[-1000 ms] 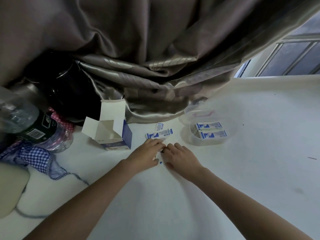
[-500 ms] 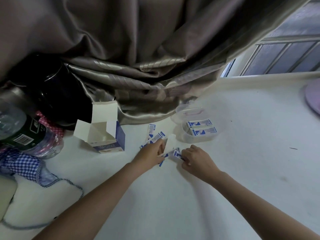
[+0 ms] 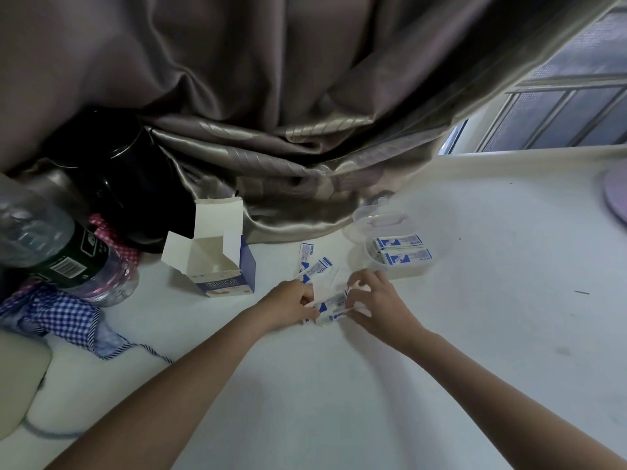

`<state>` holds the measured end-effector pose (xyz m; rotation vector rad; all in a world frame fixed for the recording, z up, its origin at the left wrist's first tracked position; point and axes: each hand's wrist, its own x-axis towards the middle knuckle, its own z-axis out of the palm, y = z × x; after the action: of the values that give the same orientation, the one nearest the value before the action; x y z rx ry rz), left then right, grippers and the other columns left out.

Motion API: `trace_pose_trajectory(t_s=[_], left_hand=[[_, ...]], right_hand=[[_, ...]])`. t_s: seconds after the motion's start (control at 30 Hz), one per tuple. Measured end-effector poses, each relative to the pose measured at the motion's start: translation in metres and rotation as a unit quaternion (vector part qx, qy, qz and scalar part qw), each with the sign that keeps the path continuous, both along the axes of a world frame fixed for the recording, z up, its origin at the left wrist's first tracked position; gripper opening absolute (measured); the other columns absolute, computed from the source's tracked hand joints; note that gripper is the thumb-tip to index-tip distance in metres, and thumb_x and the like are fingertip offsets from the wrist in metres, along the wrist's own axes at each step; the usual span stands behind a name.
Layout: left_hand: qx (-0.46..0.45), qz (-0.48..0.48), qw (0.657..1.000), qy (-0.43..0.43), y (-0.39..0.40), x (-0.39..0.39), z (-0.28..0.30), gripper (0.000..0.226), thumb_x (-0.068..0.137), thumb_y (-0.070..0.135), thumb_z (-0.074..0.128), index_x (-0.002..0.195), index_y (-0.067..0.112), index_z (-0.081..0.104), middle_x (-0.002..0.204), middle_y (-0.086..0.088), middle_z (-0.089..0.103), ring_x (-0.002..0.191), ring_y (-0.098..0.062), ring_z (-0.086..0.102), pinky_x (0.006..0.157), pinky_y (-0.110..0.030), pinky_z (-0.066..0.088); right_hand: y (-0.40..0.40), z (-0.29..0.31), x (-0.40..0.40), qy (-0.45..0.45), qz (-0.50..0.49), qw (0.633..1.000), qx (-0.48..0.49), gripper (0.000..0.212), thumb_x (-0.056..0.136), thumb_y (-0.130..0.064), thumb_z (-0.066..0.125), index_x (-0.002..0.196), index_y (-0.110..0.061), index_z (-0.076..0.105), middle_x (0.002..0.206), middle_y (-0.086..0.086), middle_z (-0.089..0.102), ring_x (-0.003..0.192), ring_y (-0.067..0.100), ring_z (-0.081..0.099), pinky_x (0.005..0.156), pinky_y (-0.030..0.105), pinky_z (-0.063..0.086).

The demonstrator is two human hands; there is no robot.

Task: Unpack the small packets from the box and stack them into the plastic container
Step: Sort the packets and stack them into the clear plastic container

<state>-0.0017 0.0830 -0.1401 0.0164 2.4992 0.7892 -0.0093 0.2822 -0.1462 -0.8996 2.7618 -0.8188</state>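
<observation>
Packets [image 3: 330, 305] near the box [image 3: 220, 262] are feeling light and slippery, so I'm pinching their edges with left hand [image 3: 291, 305] and right hand [image 3: 376, 301].

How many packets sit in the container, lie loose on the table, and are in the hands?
In container: 2 visible stacks, packet count unclear
Loose packets: 2
Between left hand and right hand: small bunch, count unclear
Total: at least 5

Dim, soft daylight, wide-angle warping
</observation>
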Motion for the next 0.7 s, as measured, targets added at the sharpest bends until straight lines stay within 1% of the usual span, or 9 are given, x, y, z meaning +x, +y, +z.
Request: trace_pose_trajectory(t_s=[0.03,0.1,0.2,0.27,0.37,0.43,0.5,0.63,0.7], left_hand=[[0.0,-0.011,1.0,0.001,0.001,0.001,0.0,0.044,0.082,0.024,0.065,0.05,0.021,0.034,0.053,0.007,0.034,0.05,-0.006,0.03,0.051,-0.023,0.022],[0.027,-0.015,1.0,0.003,0.005,0.003,0.0,0.046,0.083,0.03,0.064,0.052,0.02,0.033,0.052,0.007,0.031,0.05,-0.007,0.027,0.05,-0.023,0.02],[0.104,0.053,0.993,0.002,0.009,0.004,0.006,0.04,0.083,0.036,0.066,0.052,0.022,0.046,0.048,0.01,0.039,0.047,-0.002,0.033,0.049,-0.018,0.024],[0.196,0.123,0.972,-0.033,0.01,0.004,0.01,0.028,0.084,0.023,0.067,0.059,0.024,0.055,0.054,0.012,0.054,0.053,-0.001,0.047,0.056,-0.016,0.037],[0.318,0.173,0.923,-0.13,0.012,0.008,0.015,0.01,0.085,0.006,0.062,0.079,0.014,0.061,0.077,-0.002,0.067,0.073,-0.014,0.064,0.072,-0.022,0.053],[0.317,0.166,0.923,-0.139,0.013,0.01,0.014,0.021,0.084,0.004,0.062,0.067,0.014,0.054,0.069,-0.002,0.064,0.069,-0.014,0.062,0.074,-0.025,0.052],[0.295,0.167,0.932,-0.125,0.01,0.01,0.012,0.031,0.084,0.007,0.066,0.059,0.016,0.048,0.058,0.004,0.061,0.057,-0.008,0.057,0.066,-0.022,0.048],[0.272,0.172,0.942,-0.09,-0.001,0.01,0.009,0.022,0.08,0.025,0.073,0.064,0.018,0.059,0.06,0.006,0.06,0.054,-0.005,0.052,0.06,-0.016,0.045],[0.233,0.15,0.959,-0.057,-0.005,0.009,0.007,0.018,0.081,0.019,0.072,0.068,0.021,0.06,0.066,0.005,0.059,0.062,-0.006,0.052,0.064,-0.018,0.042]], right_hand=[[-0.003,0.0,0.001,0.024,0.025,0.999,0.012,0.01,0.074,-0.016,0.074,0.084,-0.016,0.071,0.111,0.008,0.06,0.102,0.029,0.052,0.082,0.035,0.044],[-0.011,0.003,0.004,0.004,0.054,0.998,0.042,0.011,0.08,-0.016,0.068,0.091,-0.014,0.071,0.111,0.008,0.062,0.105,0.028,0.053,0.087,0.037,0.045],[-0.022,0.01,0.002,-0.09,0.006,0.995,0.051,0.014,0.087,-0.012,0.057,0.096,-0.006,0.066,0.097,0.013,0.064,0.089,0.029,0.057,0.073,0.03,0.041],[-0.023,0.013,0.001,-0.141,-0.043,0.989,-0.006,0.007,0.084,-0.008,0.059,0.091,-0.009,0.06,0.084,0.01,0.064,0.071,0.024,0.053,0.062,0.025,0.036],[-0.02,0.016,0.003,-0.205,-0.066,0.975,-0.062,0.018,0.081,-0.005,0.062,0.091,-0.016,0.052,0.069,-0.005,0.053,0.058,0.015,0.046,0.056,0.018,0.035],[-0.018,0.016,0.003,-0.186,-0.057,0.98,-0.039,0.012,0.082,-0.006,0.061,0.093,-0.01,0.062,0.069,-0.003,0.054,0.061,0.016,0.045,0.056,0.018,0.033],[-0.011,0.012,0.002,-0.166,-0.05,0.985,-0.015,0.012,0.083,-0.006,0.059,0.093,-0.007,0.066,0.069,-0.002,0.055,0.064,0.015,0.045,0.057,0.02,0.032],[0.008,0.001,0.003,-0.126,-0.031,0.99,0.057,0.018,0.089,-0.014,0.053,0.103,-0.012,0.066,0.097,0.01,0.065,0.09,0.026,0.057,0.071,0.023,0.035],[0.013,0.002,0.006,-0.093,-0.014,0.993,0.066,0.019,0.091,-0.016,0.054,0.105,-0.014,0.067,0.104,0.008,0.06,0.1,0.023,0.053,0.077,0.025,0.04]])
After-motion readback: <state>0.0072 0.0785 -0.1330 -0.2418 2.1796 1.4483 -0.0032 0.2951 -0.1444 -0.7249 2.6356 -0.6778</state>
